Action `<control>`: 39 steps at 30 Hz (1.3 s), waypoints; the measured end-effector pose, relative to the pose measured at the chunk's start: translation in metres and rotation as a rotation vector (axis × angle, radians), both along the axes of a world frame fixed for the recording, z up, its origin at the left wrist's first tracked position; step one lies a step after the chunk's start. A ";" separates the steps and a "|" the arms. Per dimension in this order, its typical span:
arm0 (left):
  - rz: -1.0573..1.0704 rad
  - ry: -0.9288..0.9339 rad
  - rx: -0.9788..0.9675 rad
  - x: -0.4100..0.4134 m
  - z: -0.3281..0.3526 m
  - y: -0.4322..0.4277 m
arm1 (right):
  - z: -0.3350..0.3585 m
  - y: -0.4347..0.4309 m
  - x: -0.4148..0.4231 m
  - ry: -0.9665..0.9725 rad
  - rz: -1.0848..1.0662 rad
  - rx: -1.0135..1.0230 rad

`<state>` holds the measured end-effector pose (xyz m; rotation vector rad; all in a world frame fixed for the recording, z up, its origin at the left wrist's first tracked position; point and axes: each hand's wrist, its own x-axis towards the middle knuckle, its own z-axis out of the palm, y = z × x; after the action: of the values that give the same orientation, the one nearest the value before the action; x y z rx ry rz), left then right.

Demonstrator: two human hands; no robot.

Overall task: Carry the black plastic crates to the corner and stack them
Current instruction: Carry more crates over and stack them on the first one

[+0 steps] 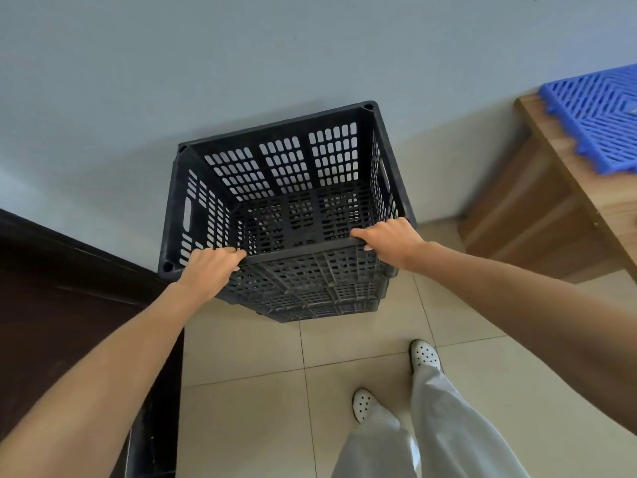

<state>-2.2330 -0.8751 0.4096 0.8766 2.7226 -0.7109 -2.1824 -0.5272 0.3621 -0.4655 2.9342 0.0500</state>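
A black perforated plastic crate (282,160) stands against the pale wall, on top of other black crates (320,307) whose rims show beneath its near side. My left hand (210,267) grips the near rim at its left end. My right hand (389,244) grips the same rim at its right end. The top crate is empty, with handle slots in its left and right walls.
A dark wooden door or cabinet (62,305) fills the left side. A wooden desk (565,208) stands at the right with a blue plastic grid panel (599,115) on it. My feet in white perforated shoes (424,355) stand on beige floor tiles (248,367).
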 end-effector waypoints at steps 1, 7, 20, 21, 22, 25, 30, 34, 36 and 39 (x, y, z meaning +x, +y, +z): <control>0.010 0.002 0.000 0.000 0.000 -0.004 | 0.000 -0.004 -0.002 -0.005 0.001 -0.005; 0.027 0.025 0.037 -0.004 0.003 -0.007 | 0.001 -0.009 -0.009 0.023 -0.012 0.015; 0.099 -0.001 0.056 -0.007 -0.007 -0.003 | 0.003 -0.001 -0.010 -0.018 0.061 -0.044; 0.054 -0.033 0.062 -0.011 -0.007 -0.004 | 0.005 0.002 -0.013 -0.059 0.090 -0.066; -0.003 -0.093 0.071 -0.016 -0.005 -0.005 | 0.007 0.005 -0.015 -0.108 0.111 -0.097; -0.202 -0.256 0.143 -0.034 0.008 0.013 | 0.013 0.022 -0.018 -0.086 0.048 -0.276; -0.254 -0.192 0.424 -0.065 0.003 0.115 | 0.006 0.046 -0.031 0.087 -0.303 -0.389; -0.283 -0.057 0.505 -0.102 -0.014 0.212 | -0.001 0.039 -0.043 0.011 -0.426 -0.453; -0.207 -0.059 0.532 -0.128 -0.017 0.252 | -0.007 0.037 -0.047 0.035 -0.418 -0.469; -0.106 -0.129 0.488 -0.168 -0.025 0.290 | -0.014 0.035 -0.048 0.072 -0.411 -0.478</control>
<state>-2.4011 -0.5851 0.3844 1.1239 2.7869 0.0109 -2.2300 -0.4920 0.3483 0.0970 3.0332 -0.7070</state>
